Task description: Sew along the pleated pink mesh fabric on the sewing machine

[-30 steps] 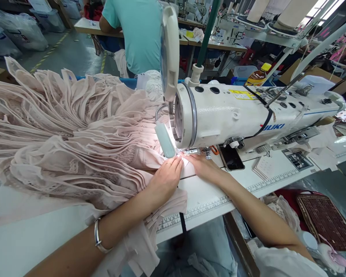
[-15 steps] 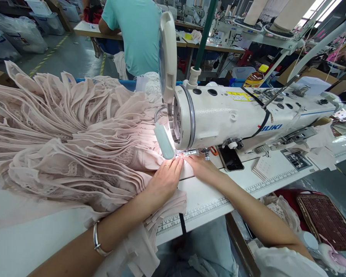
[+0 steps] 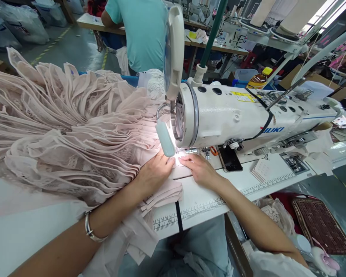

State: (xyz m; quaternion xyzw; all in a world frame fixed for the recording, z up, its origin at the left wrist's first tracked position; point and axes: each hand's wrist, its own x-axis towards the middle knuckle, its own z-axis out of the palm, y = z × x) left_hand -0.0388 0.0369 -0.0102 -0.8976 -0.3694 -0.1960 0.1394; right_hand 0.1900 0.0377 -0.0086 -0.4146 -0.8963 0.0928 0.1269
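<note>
Sewing machine (image 3: pixel 248 115) stands on the counter (image 3: pixel 207 196), its head end toward the left. Lamp (image 3: pixel 165 137) hangs just left of the head, over the needle area. Stacked fabric pieces (image 3: pixel 69 134) fill the counter's left half, spilling over the front edge. Left hand (image 3: pixel 152 173) lies on the fabric's right end; right hand (image 3: pixel 200 169) lies flat on the counter just beside it, both in front of the needle, fingers (image 3: pixel 187 159) possibly on a small piece; glare hides it. Phone (image 3: pixel 230 158) lies under the machine arm, right of the hands. Another person (image 3: pixel 144 34) sits behind, beyond the fabric. Basket (image 3: pixel 320 223) sits on the floor, lower right.
</note>
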